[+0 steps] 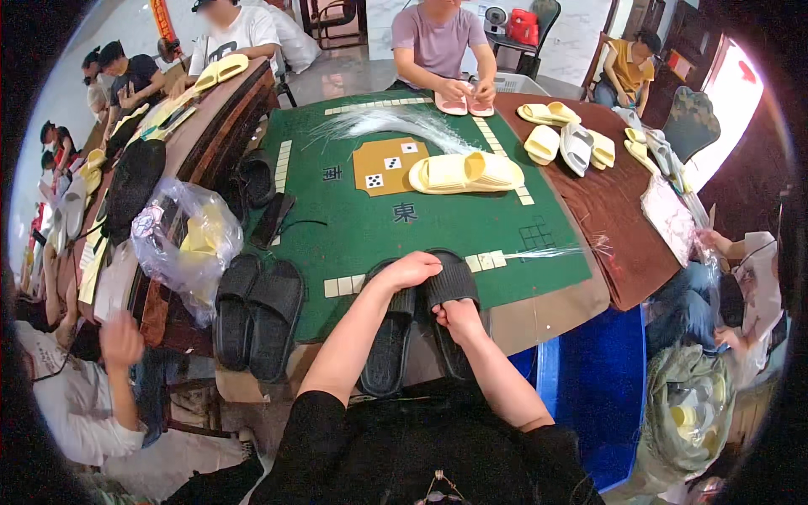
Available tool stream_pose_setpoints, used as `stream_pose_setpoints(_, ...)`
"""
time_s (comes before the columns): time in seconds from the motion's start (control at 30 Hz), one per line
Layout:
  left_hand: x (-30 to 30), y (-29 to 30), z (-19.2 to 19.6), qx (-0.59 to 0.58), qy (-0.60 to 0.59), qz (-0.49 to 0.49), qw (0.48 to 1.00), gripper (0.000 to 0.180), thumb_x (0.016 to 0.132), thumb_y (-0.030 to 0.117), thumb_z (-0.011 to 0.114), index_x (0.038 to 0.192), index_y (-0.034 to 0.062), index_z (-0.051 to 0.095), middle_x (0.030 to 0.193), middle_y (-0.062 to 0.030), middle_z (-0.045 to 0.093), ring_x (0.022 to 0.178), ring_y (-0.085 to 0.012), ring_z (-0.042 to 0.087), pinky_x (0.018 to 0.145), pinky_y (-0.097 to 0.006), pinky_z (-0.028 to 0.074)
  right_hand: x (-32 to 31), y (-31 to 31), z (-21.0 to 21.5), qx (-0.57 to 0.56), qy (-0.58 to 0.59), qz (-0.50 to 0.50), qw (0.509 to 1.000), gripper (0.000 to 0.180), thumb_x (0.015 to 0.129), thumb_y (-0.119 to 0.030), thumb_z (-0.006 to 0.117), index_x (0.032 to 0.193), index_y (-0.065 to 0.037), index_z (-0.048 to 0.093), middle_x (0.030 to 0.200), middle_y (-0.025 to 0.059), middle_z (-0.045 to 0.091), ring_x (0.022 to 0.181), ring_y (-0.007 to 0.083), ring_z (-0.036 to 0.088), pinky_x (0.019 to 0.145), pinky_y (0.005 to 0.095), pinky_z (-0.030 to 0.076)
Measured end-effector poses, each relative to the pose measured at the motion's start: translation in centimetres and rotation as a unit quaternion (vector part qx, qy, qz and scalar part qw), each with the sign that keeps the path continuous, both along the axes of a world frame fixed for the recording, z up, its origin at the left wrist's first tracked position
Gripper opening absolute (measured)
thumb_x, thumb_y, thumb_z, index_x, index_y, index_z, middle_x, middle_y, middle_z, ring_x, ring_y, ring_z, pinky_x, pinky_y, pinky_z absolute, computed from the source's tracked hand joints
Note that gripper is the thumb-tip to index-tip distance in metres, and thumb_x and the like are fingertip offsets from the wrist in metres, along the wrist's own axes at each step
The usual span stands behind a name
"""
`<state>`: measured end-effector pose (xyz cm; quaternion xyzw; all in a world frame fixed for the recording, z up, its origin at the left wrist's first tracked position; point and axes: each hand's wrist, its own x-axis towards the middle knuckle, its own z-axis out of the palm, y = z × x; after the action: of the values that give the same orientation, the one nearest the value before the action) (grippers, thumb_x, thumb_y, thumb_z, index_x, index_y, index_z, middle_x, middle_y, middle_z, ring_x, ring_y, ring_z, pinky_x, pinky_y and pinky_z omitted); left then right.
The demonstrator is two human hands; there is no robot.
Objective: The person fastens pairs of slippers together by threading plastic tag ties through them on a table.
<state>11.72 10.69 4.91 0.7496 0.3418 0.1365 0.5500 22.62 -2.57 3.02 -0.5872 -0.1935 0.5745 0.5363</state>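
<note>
Slippers (385,358) in black, one pair, lie side by side at the near edge of a green mat (328,227) in the head view, toes pointing away from the person. The left hand (412,271) is at the top of the right-hand slipper's strap (454,284), fingers curled in close together; whether they pinch anything, I cannot tell. The right hand (459,320) is at the strap's rear edge, its fingers bent against it, and their grip is partly hidden, so I cannot tell if they are pressed together. To the left lies another black pair (276,316), just below a clear plastic bag (172,273). Farther up the mat are cream slippers (463,174) and loose white strands (396,124). A blue bin (598,387) stands at the lower right.
</note>
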Motion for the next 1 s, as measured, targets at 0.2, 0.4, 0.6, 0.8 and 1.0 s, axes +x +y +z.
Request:
stream_pose_setpoints(0.2, -0.7, 0.2, -0.8, -0.013, -0.015, 0.005, 1.0, 0.028, 0.086, 0.023, 0.062, 0.097, -0.0031, 0.066, 0.085, -0.0099, 0.068, 0.078, -0.0156, 0.059, 0.071, -0.031, 0.046, -0.4, -0.3, 0.4, 0.013, 0.023, -0.009, 1.0, 0.013, 0.085, 0.0, 0.048, 0.074, 0.001, 0.055, 0.063, 0.006, 0.053, 0.05, 0.0127, 0.046, 0.045, 0.0265, 0.037)
stream_pose_setpoints(0.4, -0.4, -0.3, -0.2, -0.07, -0.049, 0.062, 0.994, 0.027, 0.081, 0.017, 0.07, 0.095, -0.0047, 0.067, 0.084, -0.0083, 0.069, 0.077, -0.0134, 0.062, 0.072, -0.027, 0.049, -0.1, -0.4, 0.3, 0.015, 0.02, -0.002, 1.0, 0.013, 0.087, -0.003, 0.051, 0.075, 0.0, 0.055, 0.066, 0.0054, 0.055, 0.053, 0.0132, 0.048, 0.047, 0.0261, 0.04)
stream_pose_setpoints(0.6, -0.4, -0.7, -1.2, -0.062, -0.111, 0.14, 0.982, 0.023, 0.073, 0.009, 0.076, 0.092, -0.0032, 0.068, 0.08, -0.0061, 0.069, 0.072, -0.0098, 0.063, 0.067, -0.023, 0.051, 0.1, -0.7, 0.5, 0.024, 0.049, 0.006, 0.999, 0.008, 0.087, -0.002, 0.051, 0.084, 0.0, 0.058, 0.071, 0.0064, 0.059, 0.058, 0.0147, 0.053, 0.054, 0.0267, 0.044)
stream_pose_setpoints(0.8, -0.5, -0.6, -2.3, -0.052, -0.202, 0.22, 0.953, 0.019, 0.077, 0.003, 0.072, 0.094, -0.0019, 0.067, 0.083, -0.0065, 0.069, 0.075, -0.0114, 0.064, 0.07, -0.024, 0.051, -0.2, -1.6, -0.1, 0.077, 0.095, -0.022, 0.992, 0.013, 0.087, -0.001, 0.053, 0.1, 0.0, 0.057, 0.085, 0.0098, 0.062, 0.072, 0.0173, 0.059, 0.065, 0.0282, 0.049)
stream_pose_setpoints(1.0, -0.4, -0.6, -1.5, -0.036, -0.329, 0.337, 0.881, 0.015, 0.081, 0.002, 0.067, 0.095, -0.0015, 0.064, 0.081, -0.0029, 0.066, 0.073, -0.0097, 0.061, 0.071, -0.022, 0.048, 0.2, -3.8, 1.2, 0.161, -0.06, 0.092, 0.981, 0.02, 0.087, -0.012, 0.063, 0.103, -0.001, 0.056, 0.088, 0.006, 0.062, 0.073, 0.0141, 0.059, 0.068, 0.0267, 0.05)
